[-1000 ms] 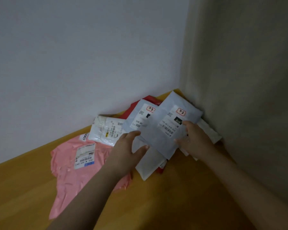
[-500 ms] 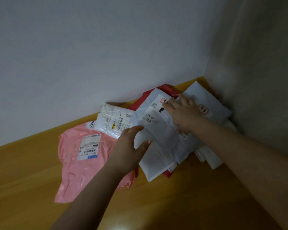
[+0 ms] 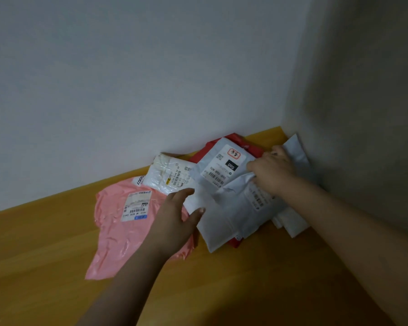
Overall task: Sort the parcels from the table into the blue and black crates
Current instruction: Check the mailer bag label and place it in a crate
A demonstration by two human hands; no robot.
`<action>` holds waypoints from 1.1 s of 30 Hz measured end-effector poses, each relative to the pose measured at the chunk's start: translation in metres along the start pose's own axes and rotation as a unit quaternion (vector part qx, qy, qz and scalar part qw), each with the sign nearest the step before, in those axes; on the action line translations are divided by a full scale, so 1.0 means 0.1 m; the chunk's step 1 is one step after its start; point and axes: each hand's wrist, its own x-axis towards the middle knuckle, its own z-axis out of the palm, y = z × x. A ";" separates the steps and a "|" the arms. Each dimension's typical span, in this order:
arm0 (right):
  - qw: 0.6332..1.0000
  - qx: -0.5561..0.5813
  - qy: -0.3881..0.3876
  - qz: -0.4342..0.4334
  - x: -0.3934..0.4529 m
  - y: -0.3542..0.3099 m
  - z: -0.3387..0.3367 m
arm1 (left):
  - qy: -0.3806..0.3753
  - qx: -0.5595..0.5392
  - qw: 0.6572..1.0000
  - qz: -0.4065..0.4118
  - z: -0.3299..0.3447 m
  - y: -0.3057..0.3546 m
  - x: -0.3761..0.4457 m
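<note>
While the right hand (image 3: 272, 171) bunches its curled fingers into the crumpled upper edge of a grey parcel (image 3: 224, 215), the left hand (image 3: 177, 217) pinches that same parcel's left edge between thumb and fingers. Under the right hand's grip lies a second grey parcel (image 3: 218, 164), its label showing just left of the knuckles, and a red parcel (image 3: 230, 140) sits lower still. A white parcel (image 3: 169, 175) lies just beyond the left hand, overlapping the pink parcel (image 3: 123, 227) that runs beneath the left wrist. Another pale parcel (image 3: 296, 147) stands against the wall (image 3: 363, 114) just past the right fingertips. All rest on the wooden table (image 3: 45, 255); neither crate is in view.

Likely faults: the slick film may slip from a grip that holds only a crumpled edge; lifting may drag the overlapped parcels along or scatter them; the thin bag may tear where it is bunched; and the creased label may be misread, sending the parcel to the wrong crate.
</note>
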 end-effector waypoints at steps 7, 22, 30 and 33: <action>0.968 0.247 0.044 0.033 -0.46 -0.41 -0.40 | 0.053 -0.040 0.998 0.021 -0.35 -0.20 -0.51; 0.673 0.723 0.147 0.050 -1.41 -2.61 -0.66 | 0.151 -0.218 0.964 -0.026 -1.09 -1.41 -2.19; 0.646 0.757 0.097 0.013 -1.80 -4.05 -0.61 | 0.215 -0.287 0.930 -0.080 -1.44 -2.23 -3.17; 0.687 0.722 0.074 -0.016 -1.85 -4.42 -0.55 | 0.253 -0.293 0.917 -0.099 -1.56 -2.52 -3.45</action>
